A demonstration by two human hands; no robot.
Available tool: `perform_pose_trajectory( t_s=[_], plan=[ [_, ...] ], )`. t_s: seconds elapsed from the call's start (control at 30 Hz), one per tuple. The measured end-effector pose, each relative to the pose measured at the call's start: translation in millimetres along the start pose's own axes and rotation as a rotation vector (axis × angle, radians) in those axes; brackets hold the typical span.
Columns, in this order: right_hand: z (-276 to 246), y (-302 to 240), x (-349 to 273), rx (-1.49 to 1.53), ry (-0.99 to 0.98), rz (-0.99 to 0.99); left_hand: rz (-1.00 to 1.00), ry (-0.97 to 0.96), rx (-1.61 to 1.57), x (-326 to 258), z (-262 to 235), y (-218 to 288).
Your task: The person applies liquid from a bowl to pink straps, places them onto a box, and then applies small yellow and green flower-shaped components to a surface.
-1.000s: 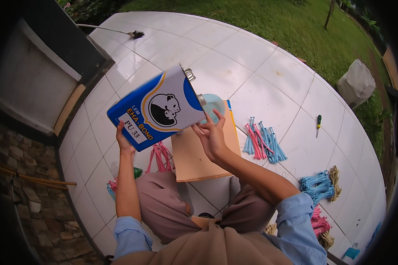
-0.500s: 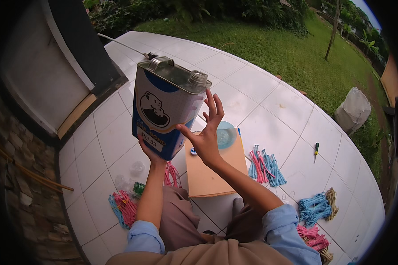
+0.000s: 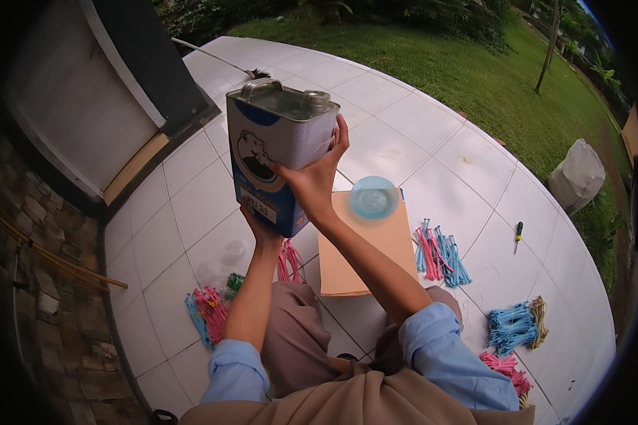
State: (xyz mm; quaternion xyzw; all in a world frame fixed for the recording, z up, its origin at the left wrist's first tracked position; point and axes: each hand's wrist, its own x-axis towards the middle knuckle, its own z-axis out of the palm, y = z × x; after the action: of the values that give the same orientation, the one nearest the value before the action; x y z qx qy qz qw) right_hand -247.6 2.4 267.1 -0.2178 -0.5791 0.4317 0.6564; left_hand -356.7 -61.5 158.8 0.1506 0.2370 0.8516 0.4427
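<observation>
A large rectangular metal can [image 3: 273,152], blue and white with a wire-like handle and a round spout on top, is held up in front of me, slightly tilted. My left hand [image 3: 264,228] supports it from below, near its bottom edge. Around its right side my right hand [image 3: 317,170] is wrapped, thumb on the front face and fingers behind. Beyond my right forearm a translucent blue bowl [image 3: 373,198] sits at the far end of a brown board [image 3: 365,262] on the floor.
Bundles of pink and blue cords [image 3: 439,255] lie right of the board. More blue bundles [image 3: 512,327] and pink ones [image 3: 503,365] are at the lower right, others [image 3: 207,315] at the left. A screwdriver [image 3: 518,237] and a white sack [image 3: 576,176] are farther right.
My right hand has closed from spread fingers onto the can's right side. The can has turned a little, showing more of its side. The view has shifted slightly.
</observation>
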Motion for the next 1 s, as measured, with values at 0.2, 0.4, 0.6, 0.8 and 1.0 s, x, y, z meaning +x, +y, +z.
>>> perform_pose_trajectory(
  t_s=[0.2,0.4,0.6,0.8,1.0],
  plan=[
    [54,11,-7,-0.087,-0.268,-0.224,0.200,0.422,0.306,23,-55,52],
    [95,84,-31,-0.146,-0.690,-0.165,0.220,0.308,0.554,41,-114,107],
    [121,185,-73,-0.036,-0.893,0.095,0.407,0.434,0.629,42,-199,89],
    [115,259,-96,-0.018,-0.822,0.330,0.414,0.432,0.709,65,-252,54],
    [120,279,-114,-0.030,-0.760,0.390,0.402,0.441,0.692,75,-281,40]
  ],
)
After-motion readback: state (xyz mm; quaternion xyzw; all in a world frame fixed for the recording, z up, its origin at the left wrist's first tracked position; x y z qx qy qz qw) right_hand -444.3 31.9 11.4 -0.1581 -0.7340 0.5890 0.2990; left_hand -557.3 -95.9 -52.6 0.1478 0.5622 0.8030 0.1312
